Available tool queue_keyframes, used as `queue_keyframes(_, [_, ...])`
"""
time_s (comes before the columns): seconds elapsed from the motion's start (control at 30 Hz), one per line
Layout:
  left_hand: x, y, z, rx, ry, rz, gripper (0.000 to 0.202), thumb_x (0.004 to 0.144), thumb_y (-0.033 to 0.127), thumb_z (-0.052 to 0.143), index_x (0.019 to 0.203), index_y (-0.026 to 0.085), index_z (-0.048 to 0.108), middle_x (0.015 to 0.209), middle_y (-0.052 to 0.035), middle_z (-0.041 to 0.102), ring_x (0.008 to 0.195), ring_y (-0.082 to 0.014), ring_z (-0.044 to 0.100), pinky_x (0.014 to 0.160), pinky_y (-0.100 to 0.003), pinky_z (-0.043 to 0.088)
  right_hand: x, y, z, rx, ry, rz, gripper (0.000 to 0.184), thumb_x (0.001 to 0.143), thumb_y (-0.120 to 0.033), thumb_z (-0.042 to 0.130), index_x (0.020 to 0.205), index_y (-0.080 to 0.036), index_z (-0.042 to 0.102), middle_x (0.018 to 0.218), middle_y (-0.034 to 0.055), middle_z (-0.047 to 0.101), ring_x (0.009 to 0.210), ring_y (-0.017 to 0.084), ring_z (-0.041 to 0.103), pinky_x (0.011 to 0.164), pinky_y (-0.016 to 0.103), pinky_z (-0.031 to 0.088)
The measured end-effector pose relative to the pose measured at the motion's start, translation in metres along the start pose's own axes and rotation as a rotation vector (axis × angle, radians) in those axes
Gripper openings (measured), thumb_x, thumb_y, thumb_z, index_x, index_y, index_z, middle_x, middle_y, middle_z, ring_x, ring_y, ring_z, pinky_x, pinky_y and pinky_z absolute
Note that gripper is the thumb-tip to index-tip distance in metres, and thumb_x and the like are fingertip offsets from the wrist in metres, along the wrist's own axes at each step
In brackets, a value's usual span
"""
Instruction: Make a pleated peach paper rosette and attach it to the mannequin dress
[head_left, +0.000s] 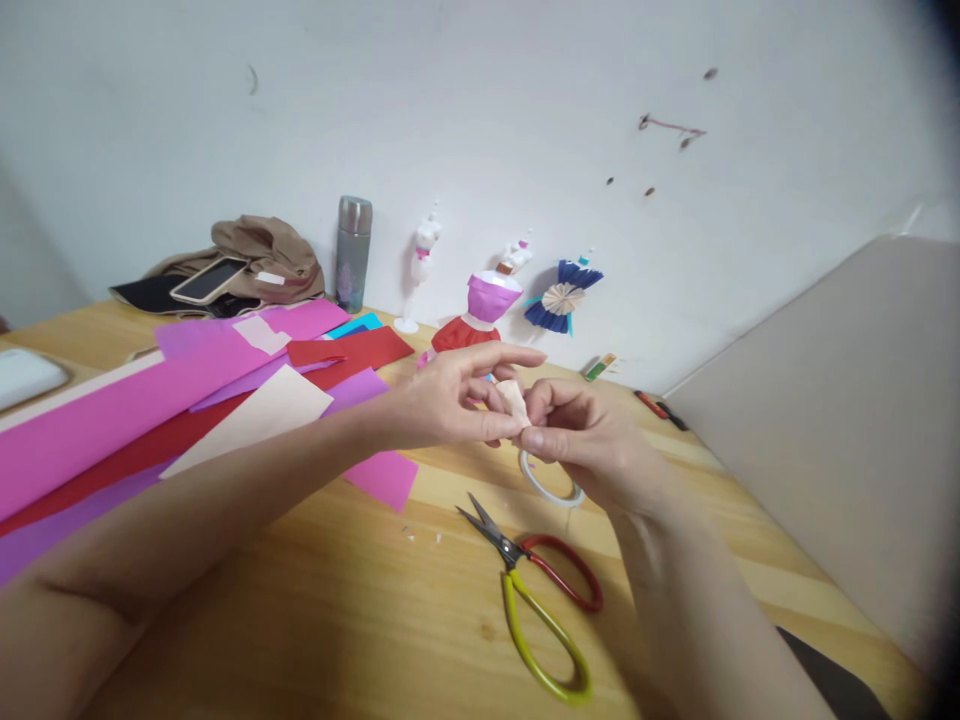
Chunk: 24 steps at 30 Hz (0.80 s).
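While both hands meet in the air just beyond the scissors (pixel 536 590), a small folded scrap of pale peach paper (pixel 516 398) sits between them, the only thing either hand holds. The left hand (pixel 457 400) comes in from the left of the scissors, its grip pressed on the scrap with thumb and bent fingers, the forefinger stretched out straight over the top. The right hand (pixel 592 440) rises from the scissors' right, its grip closed in a pinch on the scrap's lower end, thumb against curled fingers. Just under that hand, and just beyond the scissors' points, a ring of white tape (pixel 551 488) shows, partly hidden by the fingers. The scissors lie flat on the wooden table (pixel 360 610), one loop red, the other yellow-green, blades pointing up and left. To their left, sheets of coloured paper (pixel 150 420) overlap across the wood: pink, red, purple and one cream. Well beyond the scissors, against the white wall, stand a small dress form in a purple and red paper dress (pixel 484 310), a bare white form (pixel 420 265) and a blue pleated paper piece (pixel 562 297). Farther left along that wall stands a grey flask (pixel 353 252), then a tan bag (pixel 262 255) with a phone (pixel 208 280) lying on it. Off to the scissors' right, a large grey panel (pixel 840 420) fills that side.
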<state>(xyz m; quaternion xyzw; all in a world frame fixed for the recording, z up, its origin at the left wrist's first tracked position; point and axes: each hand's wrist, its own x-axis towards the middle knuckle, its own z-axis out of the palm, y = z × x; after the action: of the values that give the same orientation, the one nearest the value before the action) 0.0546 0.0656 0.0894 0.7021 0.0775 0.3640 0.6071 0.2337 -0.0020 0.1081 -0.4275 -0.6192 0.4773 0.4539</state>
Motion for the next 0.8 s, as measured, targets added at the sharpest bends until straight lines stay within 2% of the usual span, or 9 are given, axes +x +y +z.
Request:
queue_keyframes(0.23, [0.003, 0.004, -0.015, 0.015, -0.127, 0.012, 0.076, 0.067, 0.012, 0.081, 0.137, 0.025, 0.057, 0.106, -0.0065, 0.064, 0.090, -0.0159, 0.067, 0.077, -0.028, 0.056, -0.001, -0.003, 0.008, 0.043, -0.003, 0.007, 0.034, 0.061, -0.036, 0.088, 0.060, -0.019, 0.058, 0.057, -0.0044, 0.055, 0.052, 0.009, 0.043, 0.050, 0.024, 0.034])
queue_keyframes(0.33, [0.005, 0.004, -0.020, 0.052, -0.126, -0.002, 0.082, 0.064, 0.010, 0.081, 0.140, 0.026, 0.055, 0.111, -0.0069, 0.064, 0.089, -0.0159, 0.068, 0.074, -0.027, 0.056, -0.001, -0.001, 0.008, 0.069, 0.007, 0.036, 0.034, 0.061, -0.036, 0.088, 0.059, -0.019, 0.058, 0.054, -0.0046, 0.054, 0.048, 0.007, 0.041, 0.047, 0.023, 0.030])
queue_keyframes(0.43, [0.007, -0.001, -0.027, 0.100, -0.065, -0.065, 0.088, 0.060, 0.009, 0.081, 0.142, 0.027, 0.052, 0.112, -0.0061, 0.064, 0.083, -0.0140, 0.068, 0.069, -0.027, 0.056, 0.001, 0.001, 0.007, 0.047, 0.064, 0.050, 0.037, 0.060, -0.040, 0.088, 0.060, -0.020, 0.057, 0.050, -0.0054, 0.051, 0.044, 0.007, 0.036, 0.043, 0.023, 0.026])
queue_keyframes(0.47, [0.008, -0.003, -0.028, 0.120, -0.021, -0.102, 0.082, 0.060, 0.009, 0.081, 0.137, 0.024, 0.055, 0.107, -0.0052, 0.066, 0.080, -0.0130, 0.067, 0.068, -0.026, 0.056, 0.002, 0.001, 0.007, 0.021, 0.111, 0.025, 0.036, 0.060, -0.041, 0.087, 0.061, -0.020, 0.057, 0.049, -0.0055, 0.050, 0.043, 0.007, 0.036, 0.043, 0.023, 0.026])
queue_keyframes(0.53, [0.009, -0.005, -0.028, 0.162, 0.084, -0.202, 0.052, 0.065, 0.011, 0.078, 0.115, 0.015, 0.066, 0.089, -0.0032, 0.068, 0.071, -0.0108, 0.066, 0.063, -0.023, 0.054, 0.003, 0.003, 0.008, -0.079, 0.246, -0.071, 0.033, 0.064, -0.040, 0.086, 0.064, -0.022, 0.058, 0.052, -0.0046, 0.051, 0.044, 0.008, 0.038, 0.043, 0.025, 0.028])
queue_keyframes(0.6, [0.009, -0.004, -0.022, 0.175, 0.180, -0.308, 0.016, 0.073, 0.015, 0.074, 0.087, 0.010, 0.068, 0.070, -0.0015, 0.066, 0.061, -0.0093, 0.063, 0.058, -0.021, 0.051, 0.002, 0.004, 0.009, -0.237, 0.410, -0.188, 0.030, 0.069, -0.039, 0.083, 0.066, -0.023, 0.059, 0.056, -0.0028, 0.054, 0.048, 0.011, 0.043, 0.045, 0.027, 0.033])
queue_keyframes(0.63, [0.009, -0.002, -0.017, 0.160, 0.215, -0.350, 0.008, 0.076, 0.016, 0.071, 0.078, 0.010, 0.067, 0.065, -0.0011, 0.064, 0.058, -0.0090, 0.061, 0.056, -0.021, 0.051, 0.002, 0.005, 0.011, -0.324, 0.484, -0.241, 0.029, 0.072, -0.039, 0.082, 0.067, -0.023, 0.058, 0.058, -0.0019, 0.055, 0.049, 0.012, 0.045, 0.046, 0.028, 0.034])
queue_keyframes(0.7, [0.007, 0.003, -0.004, 0.085, 0.273, -0.366, 0.007, 0.080, 0.017, 0.069, 0.077, 0.011, 0.069, 0.064, -0.0011, 0.065, 0.059, -0.0090, 0.061, 0.056, -0.020, 0.050, 0.000, 0.008, 0.013, -0.485, 0.583, -0.325, 0.027, 0.077, -0.038, 0.078, 0.067, -0.024, 0.057, 0.059, -0.0009, 0.055, 0.050, 0.013, 0.047, 0.047, 0.029, 0.036])
queue_keyframes(0.8, [0.004, 0.008, 0.014, -0.029, 0.342, -0.305, 0.007, 0.081, 0.016, 0.068, 0.081, 0.014, 0.075, 0.071, -0.0012, 0.069, 0.068, -0.0095, 0.063, 0.063, -0.021, 0.051, -0.003, 0.010, 0.017, -0.672, 0.599, -0.406, 0.022, 0.083, -0.033, 0.074, 0.070, -0.025, 0.057, 0.060, -0.0003, 0.057, 0.051, 0.014, 0.049, 0.050, 0.031, 0.037])
